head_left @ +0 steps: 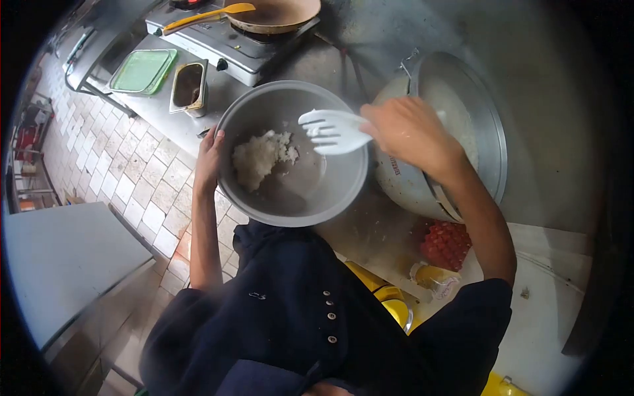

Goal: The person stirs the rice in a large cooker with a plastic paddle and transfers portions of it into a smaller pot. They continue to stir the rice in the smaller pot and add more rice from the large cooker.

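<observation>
A deep grey metal pot (310, 198) is tilted towards me, with a clump of cooked white rice (261, 158) on the left of its bottom. Fingers of my left hand (209, 155) are wrapped round the pot's left rim. Over the pot's right side, my right hand (406, 129) is closed on the handle of a white slotted serving spoon (335, 134). A few rice grains cling to the spoon's prongs. Right of the pot stands a large round cooker (396, 175) with pale rice inside and its metal lid (496, 142) raised.
At the back, a gas stove (244, 63) bears a frying pan (284, 16) and an orange spatula (208, 18). A metal container (188, 89) and green tray (143, 71) lie to the left. Near the cooker is a red bumpy object (446, 245).
</observation>
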The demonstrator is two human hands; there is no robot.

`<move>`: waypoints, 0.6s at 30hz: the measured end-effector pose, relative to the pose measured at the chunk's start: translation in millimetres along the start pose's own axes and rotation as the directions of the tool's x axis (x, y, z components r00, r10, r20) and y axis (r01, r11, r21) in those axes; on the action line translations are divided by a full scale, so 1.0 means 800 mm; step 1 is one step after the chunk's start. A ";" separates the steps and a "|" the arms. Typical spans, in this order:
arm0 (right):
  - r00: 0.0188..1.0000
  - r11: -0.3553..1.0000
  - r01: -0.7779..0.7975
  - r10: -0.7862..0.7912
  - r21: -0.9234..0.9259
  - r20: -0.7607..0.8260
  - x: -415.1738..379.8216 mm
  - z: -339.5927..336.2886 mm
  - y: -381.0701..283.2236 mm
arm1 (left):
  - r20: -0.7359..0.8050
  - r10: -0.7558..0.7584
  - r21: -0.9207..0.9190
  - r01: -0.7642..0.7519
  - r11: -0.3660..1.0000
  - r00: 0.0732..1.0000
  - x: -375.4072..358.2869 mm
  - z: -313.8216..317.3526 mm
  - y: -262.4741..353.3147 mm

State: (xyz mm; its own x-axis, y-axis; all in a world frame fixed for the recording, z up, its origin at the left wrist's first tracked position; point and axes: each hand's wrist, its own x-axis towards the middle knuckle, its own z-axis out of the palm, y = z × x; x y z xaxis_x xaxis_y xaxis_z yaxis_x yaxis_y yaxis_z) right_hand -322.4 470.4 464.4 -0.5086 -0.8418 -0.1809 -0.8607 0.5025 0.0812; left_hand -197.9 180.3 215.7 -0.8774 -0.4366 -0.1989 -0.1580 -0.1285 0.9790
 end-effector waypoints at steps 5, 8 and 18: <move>0.995 0.947 -0.101 0.097 0.305 0.031 -0.043 -0.022 0.051 | 0.027 0.050 -0.023 -0.049 0.999 0.998 0.012 -0.010 -0.025; 0.980 0.870 -0.188 0.197 0.457 0.028 -0.088 -0.041 0.084 | -0.049 -0.022 0.047 0.025 0.999 0.999 0.014 -0.015 -0.032; 0.868 0.662 -0.371 0.496 0.651 -0.009 -0.231 -0.071 0.146 | -0.098 -0.027 0.204 0.047 0.978 0.995 0.002 -0.002 -0.004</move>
State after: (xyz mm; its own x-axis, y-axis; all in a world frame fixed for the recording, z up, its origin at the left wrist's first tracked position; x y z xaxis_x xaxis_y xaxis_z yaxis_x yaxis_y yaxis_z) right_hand -330.3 674.0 562.9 -0.8686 -0.4836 -0.1078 -0.3664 0.7734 -0.5174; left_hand -197.9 178.8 212.3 -0.8239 -0.5184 -0.2290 -0.2882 0.0352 0.9569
